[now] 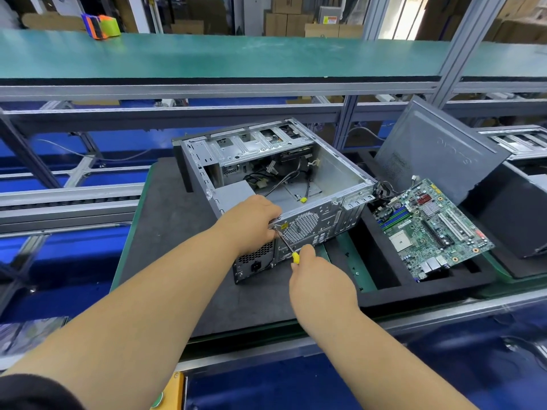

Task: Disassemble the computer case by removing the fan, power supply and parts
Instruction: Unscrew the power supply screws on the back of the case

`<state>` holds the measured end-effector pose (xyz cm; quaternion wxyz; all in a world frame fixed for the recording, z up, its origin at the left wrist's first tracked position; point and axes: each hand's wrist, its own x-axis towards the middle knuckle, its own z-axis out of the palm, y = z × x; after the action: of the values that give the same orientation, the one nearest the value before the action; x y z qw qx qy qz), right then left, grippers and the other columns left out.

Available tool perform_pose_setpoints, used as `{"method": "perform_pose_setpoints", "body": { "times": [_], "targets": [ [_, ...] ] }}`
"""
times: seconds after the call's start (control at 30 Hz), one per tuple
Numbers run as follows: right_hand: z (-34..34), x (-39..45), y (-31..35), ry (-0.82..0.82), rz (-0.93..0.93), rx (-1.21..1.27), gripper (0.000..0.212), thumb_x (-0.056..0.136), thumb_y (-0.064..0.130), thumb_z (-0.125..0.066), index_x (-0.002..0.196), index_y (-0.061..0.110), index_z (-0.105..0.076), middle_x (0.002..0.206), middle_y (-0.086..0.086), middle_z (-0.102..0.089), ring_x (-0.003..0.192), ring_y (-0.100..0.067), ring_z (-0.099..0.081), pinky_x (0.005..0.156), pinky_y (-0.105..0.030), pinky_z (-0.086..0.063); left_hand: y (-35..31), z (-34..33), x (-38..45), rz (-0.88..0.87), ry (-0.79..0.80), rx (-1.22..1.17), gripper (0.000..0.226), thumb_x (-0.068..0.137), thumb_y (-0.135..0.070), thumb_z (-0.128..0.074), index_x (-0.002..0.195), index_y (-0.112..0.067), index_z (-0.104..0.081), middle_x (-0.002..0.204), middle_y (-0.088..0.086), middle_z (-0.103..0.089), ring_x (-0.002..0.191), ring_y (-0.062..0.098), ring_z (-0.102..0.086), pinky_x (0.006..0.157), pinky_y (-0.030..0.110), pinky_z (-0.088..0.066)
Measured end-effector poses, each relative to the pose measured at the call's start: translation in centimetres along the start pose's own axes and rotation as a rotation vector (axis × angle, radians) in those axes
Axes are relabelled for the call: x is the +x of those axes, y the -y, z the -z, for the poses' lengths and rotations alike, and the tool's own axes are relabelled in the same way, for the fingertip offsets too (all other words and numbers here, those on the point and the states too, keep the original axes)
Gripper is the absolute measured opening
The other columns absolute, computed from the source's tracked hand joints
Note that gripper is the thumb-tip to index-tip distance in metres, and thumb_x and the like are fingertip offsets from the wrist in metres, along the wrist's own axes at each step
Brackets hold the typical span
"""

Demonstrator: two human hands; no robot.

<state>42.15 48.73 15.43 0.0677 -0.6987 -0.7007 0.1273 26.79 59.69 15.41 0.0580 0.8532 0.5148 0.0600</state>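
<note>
An open grey computer case (340, 173) lies on its side on a dark foam mat (165, 232). Its rear panel with a round fan grille (302, 226) faces me. The power supply (254, 261) sits in the case's near left corner, its socket visible. My left hand (251, 223) grips the top rear edge of the case above the power supply. My right hand (313, 273) holds a yellow-handled screwdriver (287, 245), whose tip meets the rear panel near my left fingers. Loose cables (284, 179) lie inside the case.
A green motherboard (429, 229) rests tilted in a black foam tray (384, 273) to the right. A grey side panel (435, 152) leans behind it, next to another case (521, 143). A green shelf (236, 54) runs across the back, bearing an orange and green object (102, 25).
</note>
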Motion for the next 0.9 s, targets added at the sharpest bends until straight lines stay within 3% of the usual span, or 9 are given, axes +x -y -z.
{"method": "perform_pose_setpoints", "body": {
  "times": [0.07,0.17,0.3,0.4,0.5,0.63,0.77,0.83,0.9],
  "targets": [
    [-0.5,-0.1,0.5,-0.020,0.004,-0.061,0.016,0.102,0.026,-0.043,0.114,0.017,-0.036,0.107,-0.003,-0.063,0.095,-0.026,-0.067,0.052,-0.029,-0.031,0.0,0.0,0.0,-0.002,-0.006,-0.006,0.040,0.089,-0.035,-0.063,0.069,-0.028,-0.030,0.078,-0.013,-0.034,0.090,0.015,-0.035,0.071,0.030,-0.033],
    [-0.6,0.2,0.0,-0.039,0.011,0.005,0.015,0.104,0.031,-0.040,0.110,0.017,-0.039,0.104,-0.003,-0.064,0.092,-0.028,-0.064,0.059,-0.031,-0.033,0.0,0.0,0.0,0.000,-0.018,-0.022,0.042,0.088,-0.036,-0.065,0.066,-0.029,-0.029,0.076,-0.013,-0.035,0.088,0.015,-0.035,0.070,0.031,-0.033],
    [0.5,0.9,-1.8,0.032,-0.040,0.361,0.025,0.096,0.039,-0.051,0.085,0.017,-0.049,0.075,0.006,-0.057,0.066,-0.016,-0.049,0.055,-0.031,-0.033,-0.1,0.2,0.0,0.007,-0.009,-0.019,0.039,0.088,-0.036,-0.064,0.070,-0.029,-0.031,0.082,-0.007,-0.042,0.092,0.016,-0.039,0.075,0.034,-0.040],
    [1.1,1.6,-2.3,0.240,-0.243,0.863,0.035,0.096,0.041,-0.055,0.080,0.011,-0.064,0.066,0.001,-0.057,0.047,-0.011,-0.045,0.048,-0.024,-0.037,-0.2,0.3,-0.2,0.008,-0.017,-0.029,0.034,0.088,-0.035,-0.064,0.072,-0.025,-0.036,0.085,-0.004,-0.045,0.094,0.018,-0.041,0.076,0.035,-0.041],
    [1.7,2.0,-2.7,0.497,-0.414,1.342,0.037,0.101,0.033,-0.051,0.084,0.004,-0.067,0.063,-0.003,-0.059,0.040,-0.008,-0.043,0.042,-0.018,-0.036,-0.3,0.5,-0.3,0.014,-0.020,-0.039,0.029,0.089,-0.035,-0.065,0.078,-0.018,-0.044,0.088,0.000,-0.049,0.096,0.021,-0.044,0.078,0.039,-0.044],
    [1.8,2.0,-3.2,0.687,-0.416,1.520,0.031,0.104,0.030,-0.042,0.087,0.008,-0.057,0.055,0.000,-0.048,0.034,-0.008,-0.030,0.037,-0.019,-0.024,-0.3,0.6,-0.3,0.018,-0.020,-0.035,0.028,0.089,-0.035,-0.065,0.080,-0.016,-0.046,0.090,0.002,-0.051,0.096,0.022,-0.045,0.079,0.042,-0.045],
    [1.5,1.7,-2.5,0.533,-0.356,1.368,0.029,0.105,0.027,-0.039,0.087,0.008,-0.054,0.048,0.001,-0.040,0.032,-0.009,-0.025,0.038,-0.017,-0.020,-0.3,0.4,-0.2,0.018,-0.029,-0.044,0.028,0.089,-0.036,-0.065,0.080,-0.018,-0.047,0.089,0.000,-0.050,0.095,0.020,-0.044,0.078,0.040,-0.045],
    [1.7,1.4,-1.6,0.370,-0.278,1.028,0.027,0.104,0.027,-0.039,0.090,0.009,-0.054,0.052,0.000,-0.046,0.037,-0.012,-0.034,0.041,-0.021,-0.026,-0.2,0.4,-0.1,0.017,-0.036,-0.047,0.028,0.088,-0.036,-0.065,0.079,-0.019,-0.045,0.089,-0.001,-0.049,0.094,0.020,-0.044,0.077,0.039,-0.044],
    [1.8,1.0,-0.9,0.197,-0.128,0.589,0.024,0.103,0.031,-0.039,0.091,0.013,-0.050,0.071,-0.002,-0.055,0.061,-0.021,-0.052,0.054,-0.029,-0.034,-0.2,0.4,-0.1,0.023,-0.039,-0.049,0.028,0.088,-0.036,-0.065,0.078,-0.019,-0.044,0.088,-0.002,-0.048,0.094,0.019,-0.043,0.077,0.039,-0.045]
  ]
}}
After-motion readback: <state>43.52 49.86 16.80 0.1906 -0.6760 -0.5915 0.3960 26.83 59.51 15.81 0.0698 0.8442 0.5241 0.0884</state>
